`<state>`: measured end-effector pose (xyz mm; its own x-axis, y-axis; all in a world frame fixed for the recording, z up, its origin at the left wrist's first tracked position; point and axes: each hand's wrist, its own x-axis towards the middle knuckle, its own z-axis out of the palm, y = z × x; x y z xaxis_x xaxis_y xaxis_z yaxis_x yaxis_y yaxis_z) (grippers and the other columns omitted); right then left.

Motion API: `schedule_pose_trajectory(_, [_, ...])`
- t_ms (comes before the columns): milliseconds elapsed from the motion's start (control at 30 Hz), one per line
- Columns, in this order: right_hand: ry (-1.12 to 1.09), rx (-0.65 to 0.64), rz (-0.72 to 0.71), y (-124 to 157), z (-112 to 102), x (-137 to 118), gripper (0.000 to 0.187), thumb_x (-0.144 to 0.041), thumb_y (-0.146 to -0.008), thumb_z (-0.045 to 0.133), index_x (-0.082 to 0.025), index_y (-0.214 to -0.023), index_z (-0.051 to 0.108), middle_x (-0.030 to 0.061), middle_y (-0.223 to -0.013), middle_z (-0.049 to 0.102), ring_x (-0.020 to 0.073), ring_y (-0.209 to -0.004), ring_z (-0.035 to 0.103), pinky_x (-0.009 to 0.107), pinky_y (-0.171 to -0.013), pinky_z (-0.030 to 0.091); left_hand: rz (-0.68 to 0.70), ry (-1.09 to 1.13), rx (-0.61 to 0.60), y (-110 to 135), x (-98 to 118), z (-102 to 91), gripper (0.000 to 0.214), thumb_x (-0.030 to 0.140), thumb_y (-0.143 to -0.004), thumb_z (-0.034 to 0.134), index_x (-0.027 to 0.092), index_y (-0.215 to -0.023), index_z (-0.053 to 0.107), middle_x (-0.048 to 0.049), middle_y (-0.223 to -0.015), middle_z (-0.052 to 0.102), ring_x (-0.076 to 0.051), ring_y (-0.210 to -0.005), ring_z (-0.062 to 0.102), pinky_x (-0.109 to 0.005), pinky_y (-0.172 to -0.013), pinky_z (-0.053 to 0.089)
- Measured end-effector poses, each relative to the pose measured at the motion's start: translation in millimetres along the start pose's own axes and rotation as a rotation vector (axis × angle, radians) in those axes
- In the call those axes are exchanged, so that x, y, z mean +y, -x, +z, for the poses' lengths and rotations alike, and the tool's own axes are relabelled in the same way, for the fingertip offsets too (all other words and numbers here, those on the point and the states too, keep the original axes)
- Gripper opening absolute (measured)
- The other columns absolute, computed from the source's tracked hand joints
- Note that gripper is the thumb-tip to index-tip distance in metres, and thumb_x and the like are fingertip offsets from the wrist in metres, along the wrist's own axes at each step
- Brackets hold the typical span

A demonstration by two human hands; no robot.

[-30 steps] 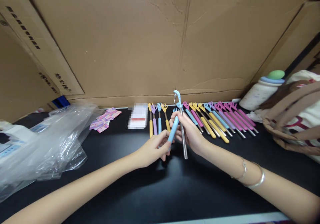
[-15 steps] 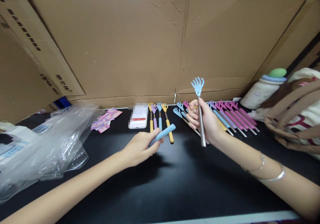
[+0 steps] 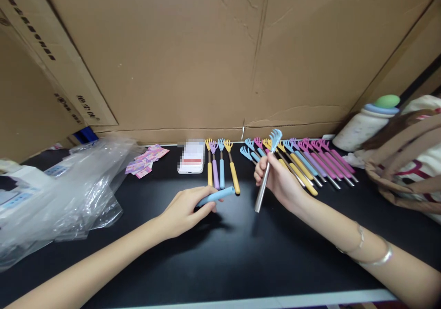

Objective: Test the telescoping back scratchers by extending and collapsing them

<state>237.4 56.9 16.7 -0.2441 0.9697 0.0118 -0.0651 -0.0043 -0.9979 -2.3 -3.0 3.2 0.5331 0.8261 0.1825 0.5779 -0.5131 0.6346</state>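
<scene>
My left hand [image 3: 184,207] is closed on a loose light-blue handle sleeve [image 3: 216,195], held low over the black table [image 3: 220,254]. My right hand [image 3: 279,179] grips a bare metal back-scratcher rod [image 3: 262,190] with a blue claw head [image 3: 274,137], tilted with the head up and to the right. Behind the left hand lies a short row of finished scratchers [image 3: 220,166] with yellow, purple and blue handles. A longer row of scratchers [image 3: 306,160], some without sleeves, lies behind the right hand.
A white phone [image 3: 191,158] and pink cards [image 3: 146,161] lie near the cardboard wall [image 3: 206,56]. Crumpled clear plastic bags [image 3: 58,199] cover the left side. A white bottle with a green cap [image 3: 367,123] and a cloth tote bag [image 3: 409,162] sit at the right.
The hands pulled apart, the left with the blue sleeve, the right with the rod. The rod was raised upright, then lowered and tilted toward the sleeve.
</scene>
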Motion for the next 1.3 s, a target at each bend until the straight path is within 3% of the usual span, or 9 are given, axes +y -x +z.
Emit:
schedule_pose_trajectory(233, [-0.082, -0.271, 0.044, 16, 11, -1, 0.028, -0.049, -0.088, 0.033, -0.022, -0.094, 0.040, -0.0089, -0.061, 0.044, 0.0010, -0.036, 0.013, 0.017, -0.038, 0.022, -0.046, 0.271, 0.016, 2, 3, 6.4, 0.015, 0.031, -0.089, 0.040, 0.019, -0.096, 0.043, -0.0026, -0.090, 0.067, -0.014, -0.079, 0.059, -0.025, -0.074, 0.044])
schedule_pose_trajectory(333, [-0.064, -0.329, 0.071, 21, 17, -4, 0.019, -0.040, -0.086, 0.039, -0.023, -0.093, 0.035, -0.0080, -0.066, 0.048, 0.0010, -0.036, 0.017, 0.016, -0.037, 0.015, -0.051, 0.293, 0.063, 3, 7, 9.0, 0.017, 0.034, -0.088, 0.043, 0.018, -0.092, 0.045, -0.0044, -0.092, 0.067, -0.014, -0.076, 0.059, -0.025, -0.070, 0.044])
schedule_pose_trajectory(467, [0.121, -0.368, -0.026, 26, 21, -2, 0.008, -0.029, -0.086, 0.040, -0.022, -0.090, 0.038, -0.0056, -0.075, 0.047, 0.0018, -0.041, 0.031, 0.016, -0.038, 0.022, -0.044, 0.388, 0.077, 3, 10, 13.1, 0.021, 0.035, -0.088, 0.045, 0.017, -0.095, 0.051, -0.0052, -0.096, 0.065, -0.014, -0.079, 0.059, -0.024, -0.070, 0.044])
schedule_pose_trajectory(567, [0.408, -0.437, -0.211, 31, 22, 0, 0.019, -0.025, -0.089, 0.034, -0.020, -0.092, 0.052, -0.0001, -0.086, 0.047, 0.0053, -0.059, 0.045, 0.021, -0.056, 0.040, -0.024, 0.383, 0.066, 2, 10, 16.9, 0.025, 0.036, -0.088, 0.044, 0.016, -0.096, 0.057, -0.0047, -0.096, 0.063, -0.014, -0.080, 0.057, -0.025, -0.074, 0.043])
schedule_pose_trajectory(667, [0.611, -0.446, -0.381, 38, 27, 0, 0.026, -0.024, -0.091, 0.034, -0.021, -0.099, 0.058, 0.0036, -0.095, 0.048, 0.0111, -0.085, 0.049, 0.028, -0.081, 0.041, -0.030, 0.289, 0.056, 1, 8, 22.1, 0.030, 0.039, -0.087, 0.044, 0.015, -0.093, 0.061, -0.0043, -0.089, 0.063, -0.015, -0.075, 0.055, -0.025, -0.070, 0.042])
schedule_pose_trajectory(800, [0.732, -0.420, -0.420, 46, 37, 5, 0.025, -0.034, -0.086, 0.047, -0.024, -0.107, 0.056, 0.0041, -0.101, 0.046, 0.0121, -0.085, 0.049, 0.026, -0.075, 0.041, -0.041, 0.132, 0.019, 2, 10, 30.5, 0.029, 0.042, -0.084, 0.048, 0.018, -0.089, 0.065, -0.0017, -0.084, 0.063, -0.012, -0.066, 0.052, -0.022, -0.061, 0.038])
schedule_pose_trajectory(1000, [0.665, -0.403, -0.409, 49, 41, 11, 0.021, -0.037, -0.086, 0.047, -0.023, -0.100, 0.056, 0.0018, -0.094, 0.044, 0.0080, -0.072, 0.045, 0.021, -0.064, 0.038, -0.017, 0.077, 0.038, 4, 14, 31.7, 0.021, 0.039, -0.082, 0.053, 0.023, -0.088, 0.063, 0.0010, -0.089, 0.062, -0.013, -0.078, 0.054, -0.022, -0.069, 0.040])
schedule_pose_trajectory(1133, [0.552, -0.442, -0.378, 48, 37, 6, 0.024, -0.036, -0.092, 0.034, -0.019, -0.095, 0.051, 0.0020, -0.092, 0.045, 0.0107, -0.085, 0.046, 0.024, -0.078, 0.037, -0.085, 0.124, 0.087, 3, 8, 24.7, 0.025, 0.040, -0.084, 0.047, 0.019, -0.087, 0.059, -0.0009, -0.085, 0.061, -0.013, -0.072, 0.053, -0.023, -0.064, 0.041])
schedule_pose_trajectory(1300, [0.526, -0.475, -0.263, 42, 32, 6, 0.029, -0.041, -0.093, 0.030, -0.018, -0.085, 0.045, -0.0002, -0.082, 0.044, 0.0099, -0.078, 0.043, 0.023, -0.074, 0.036, -0.223, 0.206, 0.259, 1, -1, 17.3, 0.030, 0.046, -0.083, 0.046, 0.019, -0.091, 0.056, -0.0031, -0.089, 0.063, -0.016, -0.078, 0.056, -0.028, -0.072, 0.043])
